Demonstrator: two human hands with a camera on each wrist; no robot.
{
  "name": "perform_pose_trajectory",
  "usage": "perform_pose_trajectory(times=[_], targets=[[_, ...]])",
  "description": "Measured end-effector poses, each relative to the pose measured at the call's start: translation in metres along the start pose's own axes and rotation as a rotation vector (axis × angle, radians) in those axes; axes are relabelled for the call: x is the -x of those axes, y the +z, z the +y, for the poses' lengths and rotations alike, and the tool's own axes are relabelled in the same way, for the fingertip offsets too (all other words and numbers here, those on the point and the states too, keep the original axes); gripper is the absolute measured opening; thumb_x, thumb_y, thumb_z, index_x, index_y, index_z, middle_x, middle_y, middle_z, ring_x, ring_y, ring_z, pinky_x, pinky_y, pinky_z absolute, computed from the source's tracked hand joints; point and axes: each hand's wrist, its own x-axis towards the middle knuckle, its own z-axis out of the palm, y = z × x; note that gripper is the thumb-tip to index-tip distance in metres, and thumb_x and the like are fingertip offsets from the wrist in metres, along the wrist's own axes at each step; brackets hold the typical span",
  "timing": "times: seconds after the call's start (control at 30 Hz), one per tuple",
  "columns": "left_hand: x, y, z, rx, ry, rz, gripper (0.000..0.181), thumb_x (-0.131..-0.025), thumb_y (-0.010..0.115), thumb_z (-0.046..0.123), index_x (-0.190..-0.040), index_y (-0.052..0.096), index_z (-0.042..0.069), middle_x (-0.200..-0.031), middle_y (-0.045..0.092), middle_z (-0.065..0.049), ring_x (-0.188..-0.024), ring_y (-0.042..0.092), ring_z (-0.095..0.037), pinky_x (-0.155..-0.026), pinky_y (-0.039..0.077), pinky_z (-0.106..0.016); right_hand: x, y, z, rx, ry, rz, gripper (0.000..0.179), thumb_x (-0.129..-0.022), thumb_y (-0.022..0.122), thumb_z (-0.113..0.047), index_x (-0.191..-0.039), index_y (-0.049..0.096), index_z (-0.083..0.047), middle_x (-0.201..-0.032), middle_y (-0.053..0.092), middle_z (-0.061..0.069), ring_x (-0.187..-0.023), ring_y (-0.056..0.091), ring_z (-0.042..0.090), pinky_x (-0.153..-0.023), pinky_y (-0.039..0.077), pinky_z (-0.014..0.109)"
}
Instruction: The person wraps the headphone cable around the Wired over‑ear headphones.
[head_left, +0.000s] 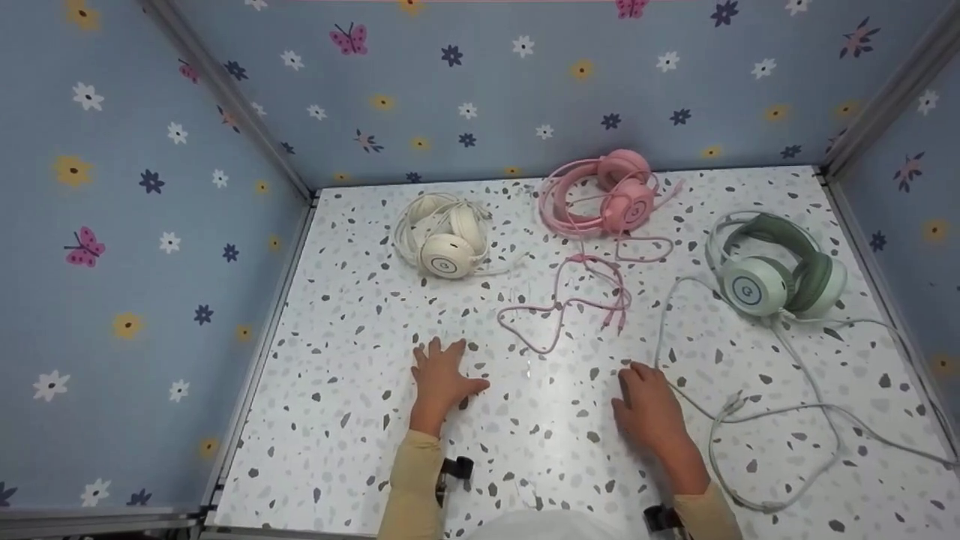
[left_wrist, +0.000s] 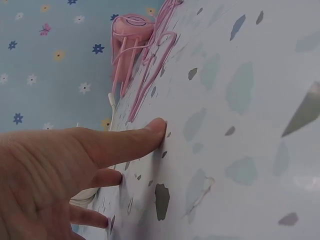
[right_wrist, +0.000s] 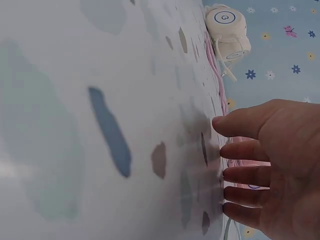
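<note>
My left hand rests on the speckled table with its fingers spread and nothing in it; in the left wrist view its thumb and fingertips touch the surface. To the right, my right hand also touches the table with its fingertips, holding nothing, close to the green headset's cable. White headphones lie beyond the left hand, their cable wound round them. Pink headphones sit at the back, and their pink cable loops forward between the hands. Green headphones lie at the right.
The green headphones' long cable sprawls in loops over the right side of the table. Flower-patterned panels wall in the left, back and right, with metal rails at the corners.
</note>
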Motion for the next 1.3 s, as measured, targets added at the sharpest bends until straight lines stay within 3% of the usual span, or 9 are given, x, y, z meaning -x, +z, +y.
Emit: perform_pose_trajectory(times=[0.2,0.33,0.43,0.7,0.8,0.87,1.07,1.17,1.3], targets=[[-0.005,-0.003,0.0,-0.044,-0.011,-0.012,0.086,-0.063,0.084,0.053,-0.136,0.056,0.018,-0.142,0.038,-0.024,-0.131,0.025,-0.055,-0.095,0.03,-0.069,0.002,0.004,0.002,-0.012,-0.021,0.034,0.045,-0.083,0.072,-0.013,-0.123,0.059,0.004,-0.132,0.051,0.026,-0.122,0.045,0.042,-0.101,0.035,0.054],[-0.006,-0.003,0.004,-0.029,-0.01,-0.035,0.086,-0.063,0.084,0.052,-0.137,0.055,0.018,-0.143,0.036,-0.026,-0.132,0.022,-0.057,-0.096,0.028,-0.07,0.001,0.003,0.004,-0.003,-0.024,0.053,0.042,-0.084,0.071,-0.013,-0.121,0.06,0.003,-0.131,0.052,0.025,-0.121,0.047,0.042,-0.1,0.036,0.054],[-0.006,-0.003,0.005,-0.009,0.009,-0.013,0.086,-0.064,0.084,0.051,-0.137,0.056,0.017,-0.142,0.037,-0.026,-0.131,0.022,-0.058,-0.096,0.028,-0.07,-0.002,0.0,0.003,0.01,-0.03,0.055,0.039,-0.085,0.07,-0.012,-0.119,0.06,0.003,-0.129,0.053,0.025,-0.119,0.047,0.042,-0.1,0.036,0.054],[-0.003,-0.003,0.003,-0.025,0.013,-0.021,0.085,-0.065,0.083,0.053,-0.137,0.055,0.018,-0.141,0.038,-0.025,-0.13,0.024,-0.056,-0.095,0.03,-0.069,-0.032,-0.031,-0.003,-0.018,0.008,-0.133,0.029,-0.091,0.064,-0.016,-0.115,0.062,0.001,-0.111,0.061,0.018,-0.1,0.059,0.036,-0.086,0.047,0.05],[0.002,-0.001,0.0,-0.024,0.009,-0.03,0.085,-0.066,0.083,0.052,-0.138,0.055,0.017,-0.141,0.038,-0.025,-0.13,0.024,-0.056,-0.096,0.029,-0.069,-0.058,-0.046,-0.003,-0.065,0.027,-0.157,0.029,-0.095,0.06,-0.017,-0.119,0.06,0.0,-0.115,0.061,0.018,-0.105,0.059,0.035,-0.089,0.045,0.051],[0.004,0.001,0.0,-0.025,0.009,-0.032,0.085,-0.066,0.083,0.052,-0.138,0.055,0.017,-0.141,0.038,-0.025,-0.13,0.024,-0.057,-0.096,0.029,-0.069,-0.084,-0.057,0.002,-0.068,0.011,-0.126,0.03,-0.095,0.059,-0.016,-0.121,0.059,0.0,-0.118,0.06,0.018,-0.108,0.057,0.035,-0.092,0.044,0.051],[0.003,0.007,0.002,-0.023,0.045,-0.015,0.084,-0.065,0.083,0.051,-0.137,0.056,0.015,-0.139,0.039,-0.026,-0.128,0.026,-0.058,-0.094,0.03,-0.071,-0.185,-0.087,0.03,0.025,-0.051,0.027,0.027,-0.093,0.057,-0.006,-0.119,0.057,0.001,-0.121,0.054,0.022,-0.112,0.052,0.039,-0.093,0.041,0.055],[0.001,0.004,0.001,-0.017,0.045,-0.012,0.085,-0.066,0.083,0.051,-0.138,0.054,0.015,-0.141,0.037,-0.026,-0.13,0.023,-0.058,-0.095,0.028,-0.072,-0.229,-0.091,0.041,0.067,-0.054,0.049,0.037,-0.091,0.057,0.0,-0.127,0.051,0.002,-0.129,0.048,0.023,-0.117,0.048,0.042,-0.097,0.039,0.057],[0.0,0.001,0.0,-0.025,0.033,-0.016,0.086,-0.068,0.081,0.054,-0.14,0.053,0.017,-0.144,0.035,-0.025,-0.132,0.02,-0.058,-0.097,0.027,-0.071,-0.266,-0.088,0.05,0.132,-0.033,0.012,0.059,-0.088,0.059,0.005,-0.142,0.036,-0.002,-0.147,0.033,0.024,-0.13,0.037,0.044,-0.102,0.033,0.059]])
